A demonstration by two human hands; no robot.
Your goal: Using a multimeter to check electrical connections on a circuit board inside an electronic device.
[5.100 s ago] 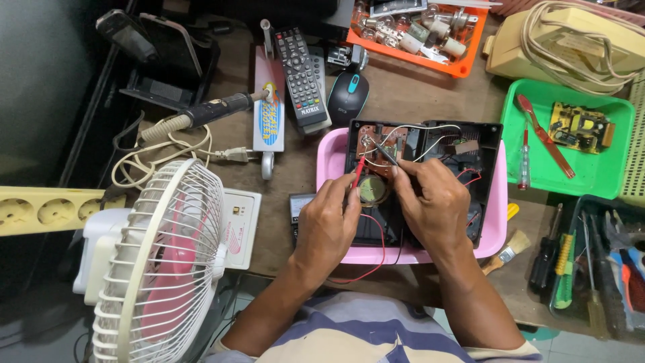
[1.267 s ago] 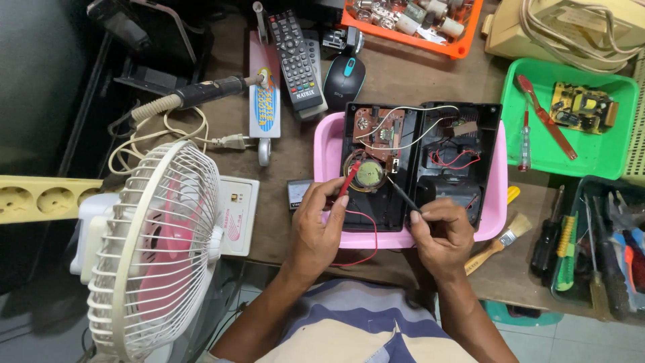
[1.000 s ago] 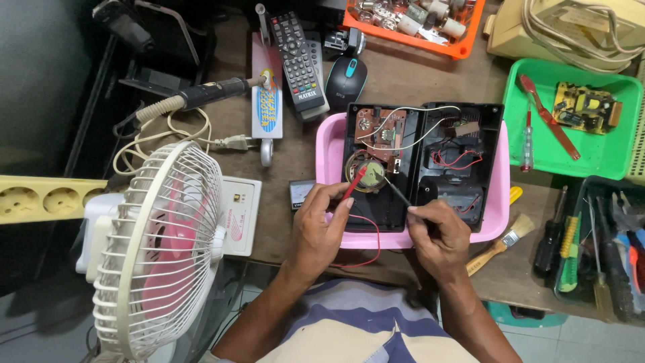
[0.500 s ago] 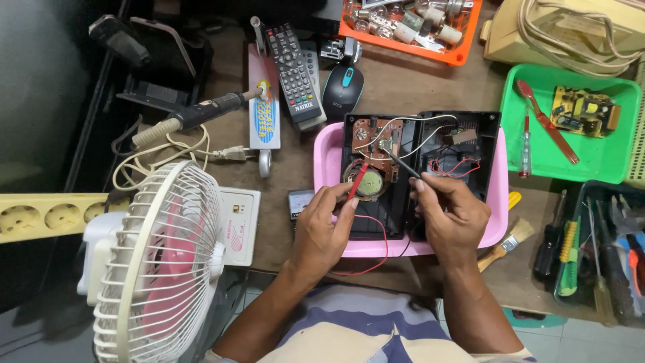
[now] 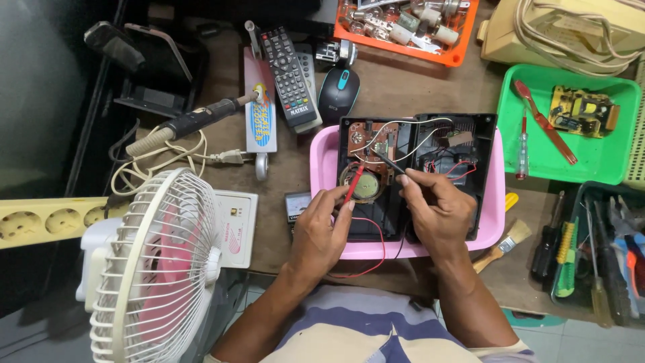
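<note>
On the cluttered counter (image 5: 403,94), a pink tray (image 5: 322,161) holds an opened black radio (image 5: 463,144) with its brown circuit board (image 5: 369,138), round speaker (image 5: 366,188) and loose wires showing. The left hand (image 5: 321,232) has its fingers pinched on a red probe (image 5: 354,183) whose tip rests at the speaker, while the right hand (image 5: 438,205) grips a black probe (image 5: 388,162) pointed at the circuit board. To the right, a green tray (image 5: 605,168) carries a small yellow circuit board (image 5: 581,111), a red tool (image 5: 544,121) and a screwdriver (image 5: 523,144), and an orange tray (image 5: 457,55) at the back is full of bulbs and small parts.
</note>
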